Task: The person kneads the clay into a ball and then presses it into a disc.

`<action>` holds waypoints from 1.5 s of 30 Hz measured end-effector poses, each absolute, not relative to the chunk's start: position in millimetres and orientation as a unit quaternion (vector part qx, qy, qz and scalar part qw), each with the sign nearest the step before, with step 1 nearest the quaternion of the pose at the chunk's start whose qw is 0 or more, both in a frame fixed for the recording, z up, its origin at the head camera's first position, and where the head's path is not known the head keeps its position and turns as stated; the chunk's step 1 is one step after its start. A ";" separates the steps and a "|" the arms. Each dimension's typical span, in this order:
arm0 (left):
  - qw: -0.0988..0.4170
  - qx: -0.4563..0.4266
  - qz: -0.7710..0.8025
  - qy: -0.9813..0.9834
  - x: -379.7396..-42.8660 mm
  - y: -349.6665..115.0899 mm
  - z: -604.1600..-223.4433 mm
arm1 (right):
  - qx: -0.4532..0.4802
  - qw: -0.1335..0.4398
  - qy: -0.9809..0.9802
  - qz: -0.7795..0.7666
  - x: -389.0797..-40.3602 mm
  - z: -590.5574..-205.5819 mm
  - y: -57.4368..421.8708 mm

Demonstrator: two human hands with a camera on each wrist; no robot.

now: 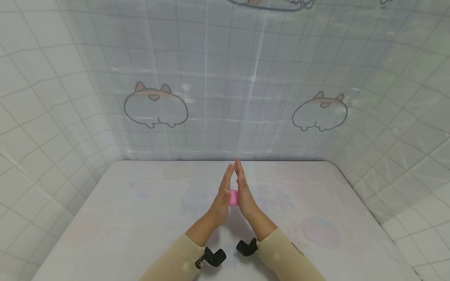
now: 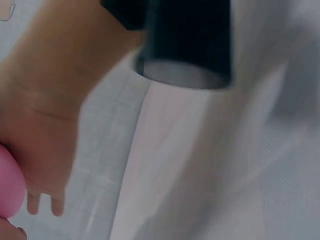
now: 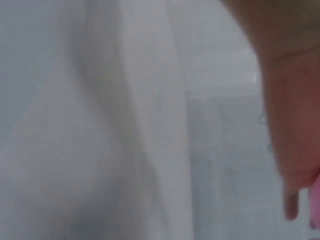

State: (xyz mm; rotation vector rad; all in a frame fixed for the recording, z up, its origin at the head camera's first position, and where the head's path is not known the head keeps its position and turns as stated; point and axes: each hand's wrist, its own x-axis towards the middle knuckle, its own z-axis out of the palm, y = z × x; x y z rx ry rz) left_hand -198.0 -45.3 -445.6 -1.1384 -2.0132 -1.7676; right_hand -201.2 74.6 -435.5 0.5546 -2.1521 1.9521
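A smooth, rounded pink lump (image 1: 233,198) is sandwiched between my two palms above the table. My left hand (image 1: 221,201) lies against its left side with fingers straight and pointing away from me. On the other side my right hand (image 1: 245,198) mirrors it, fingers straight too. The fingertips of both hands lean close together, while the wrists stand apart. At the left edge of the left wrist view the pink lump (image 2: 9,185) touches the palm. Only a sliver of the pink lump (image 3: 316,205) shows in the right wrist view.
A white table (image 1: 123,226) with faint pastel prints lies beneath my hands. Behind it hangs a gridded sheet (image 1: 225,78) with cartoon animal drawings, and similar sheets flank both sides. Black cameras (image 1: 215,256) stick out from both sleeves.
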 end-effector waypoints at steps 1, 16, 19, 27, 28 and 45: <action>0.112 -0.385 -0.609 -0.685 -197.9 -45.7 -444.8 | 0.185 0.088 -0.729 0.654 -201.1 -436.9 74.7; 0.049 -0.313 -0.692 -0.649 -210.1 -48.8 -429.0 | 0.285 0.173 -0.775 0.537 -188.0 -449.9 72.8; 0.036 -0.301 -0.690 -0.658 -213.2 -47.8 -435.1 | 0.300 0.195 -0.769 0.530 -183.9 -445.5 69.9; -0.003 -0.328 -0.642 -0.693 -209.7 -44.8 -452.5 | 0.258 0.229 -0.756 0.557 -186.2 -437.0 70.9; -0.008 -0.332 -0.641 -0.692 -208.6 -44.8 -453.5 | 0.253 0.227 -0.754 0.562 -187.2 -436.2 71.9; 0.004 -0.331 -0.720 -0.610 -199.3 -46.5 -438.4 | 0.230 0.108 -0.774 0.580 -199.0 -446.7 79.9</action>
